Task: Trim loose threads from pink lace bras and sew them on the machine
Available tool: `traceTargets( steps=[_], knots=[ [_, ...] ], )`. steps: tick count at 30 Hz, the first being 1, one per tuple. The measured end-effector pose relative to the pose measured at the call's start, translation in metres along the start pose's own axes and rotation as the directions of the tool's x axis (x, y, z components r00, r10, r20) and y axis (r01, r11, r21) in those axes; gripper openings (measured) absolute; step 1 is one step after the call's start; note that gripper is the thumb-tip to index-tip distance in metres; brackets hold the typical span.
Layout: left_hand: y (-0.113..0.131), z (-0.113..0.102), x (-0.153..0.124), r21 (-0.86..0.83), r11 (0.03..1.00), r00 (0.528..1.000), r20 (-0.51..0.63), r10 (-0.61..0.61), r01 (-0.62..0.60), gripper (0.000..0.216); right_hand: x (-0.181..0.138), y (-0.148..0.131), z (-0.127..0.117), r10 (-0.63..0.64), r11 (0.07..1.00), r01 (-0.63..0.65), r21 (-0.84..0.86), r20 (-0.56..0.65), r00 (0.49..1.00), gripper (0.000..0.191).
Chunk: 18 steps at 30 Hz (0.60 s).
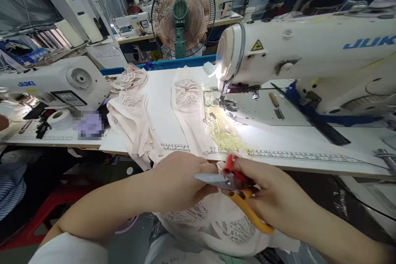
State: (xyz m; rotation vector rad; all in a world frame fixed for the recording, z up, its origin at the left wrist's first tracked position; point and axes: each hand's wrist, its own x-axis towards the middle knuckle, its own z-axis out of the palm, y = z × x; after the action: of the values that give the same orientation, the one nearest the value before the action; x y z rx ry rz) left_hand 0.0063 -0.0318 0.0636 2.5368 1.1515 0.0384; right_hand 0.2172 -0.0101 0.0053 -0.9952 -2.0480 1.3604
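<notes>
My right hand [269, 183] is closed around scissors [230, 179] with red and orange handles, their blades pointing left toward my left hand. The fingers of my left hand [182, 181] are pinched together on a pale beige bra [210, 231] with lace cups, which hangs below both hands over my lap. The exact spot of the pinch is partly hidden behind the blades. On the table edge just beyond my hands, another beige lace piece [187, 107] lies flat. A pile of similar garments [131, 119] spreads to its left, partly over the edge.
A white sewing machine [291, 53] stands at right, its lamp lit. Near it lie a wooden-handled brush [276, 105] and a long black strip [321, 123]. Another sewing machine [58, 82] is at left, a large fan [182, 12] behind. A red stool [52, 206] stands below left.
</notes>
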Motion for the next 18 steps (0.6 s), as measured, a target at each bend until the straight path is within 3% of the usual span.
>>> traceTargets(
  steps=[3,8,13,16,18],
  knots=[
    [-0.004,0.000,-0.004,0.043,0.999,1.000,-0.017,0.007,-0.007,0.013,0.011,-0.018,0.007,-0.051,0.998,0.053,-0.046,0.036,0.998,0.023],
    [-0.024,-0.012,-0.027,0.076,0.995,0.997,-0.027,-0.070,0.072,0.023,0.011,-0.015,0.001,0.012,0.999,-0.012,-0.044,0.009,1.000,0.022],
    [-0.037,-0.024,-0.049,-0.220,0.957,0.978,-0.047,-0.202,0.187,0.026,0.011,-0.012,-0.001,0.040,0.999,-0.040,-0.008,0.006,0.999,0.025],
    [-0.035,-0.025,-0.051,-0.408,0.895,0.942,-0.192,-0.277,0.180,0.022,0.013,-0.017,-0.001,0.030,1.000,-0.030,0.000,0.000,1.000,0.026],
    [-0.030,-0.022,-0.047,-0.505,0.850,0.884,-0.316,-0.346,0.152,0.017,0.014,-0.021,0.000,0.024,1.000,-0.023,0.010,-0.008,1.000,0.024]
  ],
)
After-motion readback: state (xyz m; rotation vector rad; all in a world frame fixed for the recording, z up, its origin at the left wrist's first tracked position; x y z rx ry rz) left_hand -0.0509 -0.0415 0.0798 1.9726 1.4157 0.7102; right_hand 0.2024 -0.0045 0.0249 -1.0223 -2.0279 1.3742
